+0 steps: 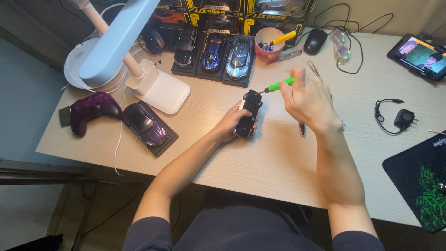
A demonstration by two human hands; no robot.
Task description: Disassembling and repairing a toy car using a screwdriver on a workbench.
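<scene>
- A small black model car (247,114), turned underside up, sat just above the wooden desk (260,162) near its middle, cradled in the left hand (231,124), whose fingers were curled around its flanks.
- The right hand (310,100), to the right of the car, was clenched around a green-handled screwdriver (278,85), its tip touching the car's upper end.
- The car looked light and rigid, likely with a smooth, slippery shell and small fragile trim; the sides of the body, where the left hand had it, seemed the safest place to hold, leaving the underside free.
- Behind the car stood three model cars on dark plinths: one black (185,49), one blue (213,51) and one silver-blue (239,56).
- To the left of the car lay one purple model car (145,124) on a plinth; farther left rested one dark purple game controller (91,109).
- One white desk lamp (121,44) leaned over the desk's left part, well to the left of the car.
- One red cup (267,44) holding a yellow-handled tool stood behind and right of the car.
- One black computer mouse (315,41) sat beyond the cup.
- One phone (420,55) with a lit screen lay far right of the car; nearer lay one black charger (403,119) with its cable.
- One black mouse pad (422,186) with a green pattern filled the near right corner.
- A thin dark object beneath the right wrist may have been a second tool; the view was too poor to tell.
</scene>
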